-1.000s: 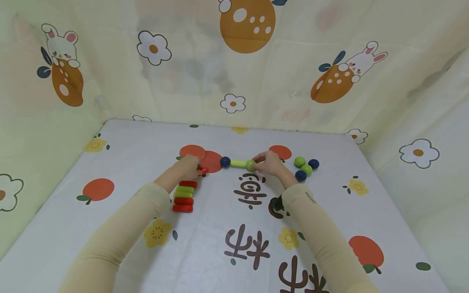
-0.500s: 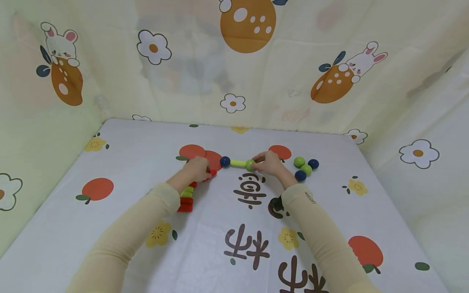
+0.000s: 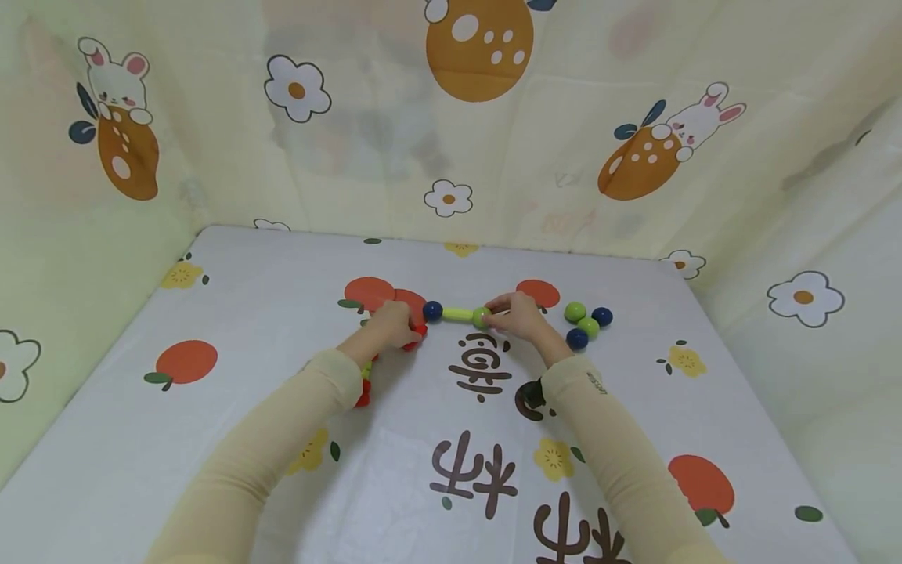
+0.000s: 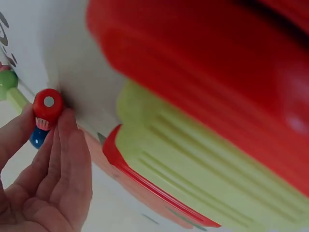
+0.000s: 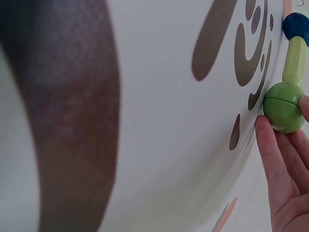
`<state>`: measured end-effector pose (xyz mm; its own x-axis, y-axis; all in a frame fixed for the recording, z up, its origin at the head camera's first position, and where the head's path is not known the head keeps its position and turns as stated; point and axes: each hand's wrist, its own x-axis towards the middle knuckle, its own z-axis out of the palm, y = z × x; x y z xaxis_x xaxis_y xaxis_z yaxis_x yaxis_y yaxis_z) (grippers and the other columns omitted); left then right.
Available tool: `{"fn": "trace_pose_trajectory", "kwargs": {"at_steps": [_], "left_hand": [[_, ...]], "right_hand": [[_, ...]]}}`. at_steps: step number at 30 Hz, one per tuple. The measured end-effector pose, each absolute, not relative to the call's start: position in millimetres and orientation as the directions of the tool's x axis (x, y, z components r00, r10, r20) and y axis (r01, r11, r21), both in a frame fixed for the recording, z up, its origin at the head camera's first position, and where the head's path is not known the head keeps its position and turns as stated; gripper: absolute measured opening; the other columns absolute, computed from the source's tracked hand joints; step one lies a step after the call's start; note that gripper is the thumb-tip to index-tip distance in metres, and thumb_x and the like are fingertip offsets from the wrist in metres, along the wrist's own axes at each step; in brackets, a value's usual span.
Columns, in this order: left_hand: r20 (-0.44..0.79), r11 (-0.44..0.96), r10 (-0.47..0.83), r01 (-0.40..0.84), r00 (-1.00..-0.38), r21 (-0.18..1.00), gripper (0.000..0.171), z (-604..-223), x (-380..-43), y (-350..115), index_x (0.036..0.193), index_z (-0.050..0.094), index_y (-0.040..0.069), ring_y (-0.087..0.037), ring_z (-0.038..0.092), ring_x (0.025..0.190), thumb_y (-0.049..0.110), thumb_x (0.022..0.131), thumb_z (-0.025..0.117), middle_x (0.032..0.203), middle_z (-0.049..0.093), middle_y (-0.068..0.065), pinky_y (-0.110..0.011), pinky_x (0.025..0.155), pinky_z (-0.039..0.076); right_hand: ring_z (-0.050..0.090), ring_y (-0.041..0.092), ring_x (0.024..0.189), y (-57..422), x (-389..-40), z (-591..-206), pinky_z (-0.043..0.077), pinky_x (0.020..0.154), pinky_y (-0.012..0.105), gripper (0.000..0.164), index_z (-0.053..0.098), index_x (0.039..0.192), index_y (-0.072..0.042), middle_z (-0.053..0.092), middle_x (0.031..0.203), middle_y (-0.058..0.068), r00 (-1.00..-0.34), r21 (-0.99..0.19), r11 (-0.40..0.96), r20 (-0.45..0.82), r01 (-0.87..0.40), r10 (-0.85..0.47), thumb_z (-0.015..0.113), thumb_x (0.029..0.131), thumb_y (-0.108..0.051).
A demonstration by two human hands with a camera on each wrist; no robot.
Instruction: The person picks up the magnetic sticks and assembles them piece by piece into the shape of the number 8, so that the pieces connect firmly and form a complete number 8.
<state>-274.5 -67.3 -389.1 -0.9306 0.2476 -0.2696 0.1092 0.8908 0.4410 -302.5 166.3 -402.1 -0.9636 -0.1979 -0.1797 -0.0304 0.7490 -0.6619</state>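
My left hand (image 3: 391,323) pinches a red magnetic rod (image 4: 49,102) between thumb and fingers, its round silver end facing the left wrist camera. That rod is close by a dark blue ball (image 3: 433,311) in the head view. A yellow-green rod (image 3: 458,315) runs from the blue ball to a green ball (image 5: 284,108), all three in one line lying on the table. The fingers and thumb of my right hand (image 3: 520,316) hold the green ball at the line's right end.
Beneath my left forearm lies a row of red rods (image 4: 203,72) and yellow-green rods (image 4: 203,159), partly hidden in the head view. Right of my right hand sits a cluster of loose balls (image 3: 589,327), green and dark blue. A printed cloth (image 3: 395,454) covers the table; a patterned curtain (image 3: 366,180) stands behind.
My left hand has moved right and slightly forward with the red rod, from near the rod row toward the blue ball. My right hand has stayed on the green ball.
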Motion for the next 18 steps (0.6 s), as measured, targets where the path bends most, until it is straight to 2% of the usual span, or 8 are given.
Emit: {"fn": "trace_pose_trajectory", "kwargs": {"at_steps": [10, 18], "left_hand": [[-0.348, 0.900, 0.213, 0.044, -0.913, 0.435, 0.021, -384.3, -277.2, -63.0, 0.087, 0.069, 0.001, -0.013, 0.047, 0.061, 0.021, 0.083, 0.068, 0.064, 0.052, -0.002, -0.019, 0.053, 0.037], [-0.393, 0.888, 0.166, -0.036, -0.905, 0.458, 0.021, -386.0, -285.0, -63.0, 0.080, 0.067, 0.002, -0.013, 0.048, 0.059, 0.023, 0.082, 0.069, 0.062, 0.051, -0.002, -0.019, 0.052, 0.037]], "right_hand": [[0.063, 0.020, 0.086, 168.0, -299.8, -400.0, 0.050, 0.074, 0.028, 0.034, 0.062, 0.112, 0.000, 0.062, 0.110, 0.016, -0.963, -0.674, 0.738, -0.176, -0.035, -0.206, 0.067, 0.083, -0.018], [0.063, 0.020, 0.085, 166.9, -300.4, -400.4, 0.050, 0.073, 0.028, 0.035, 0.062, 0.113, -0.002, 0.062, 0.109, 0.015, -0.963, -0.670, 0.742, -0.186, -0.020, -0.194, 0.067, 0.083, -0.019]]}}
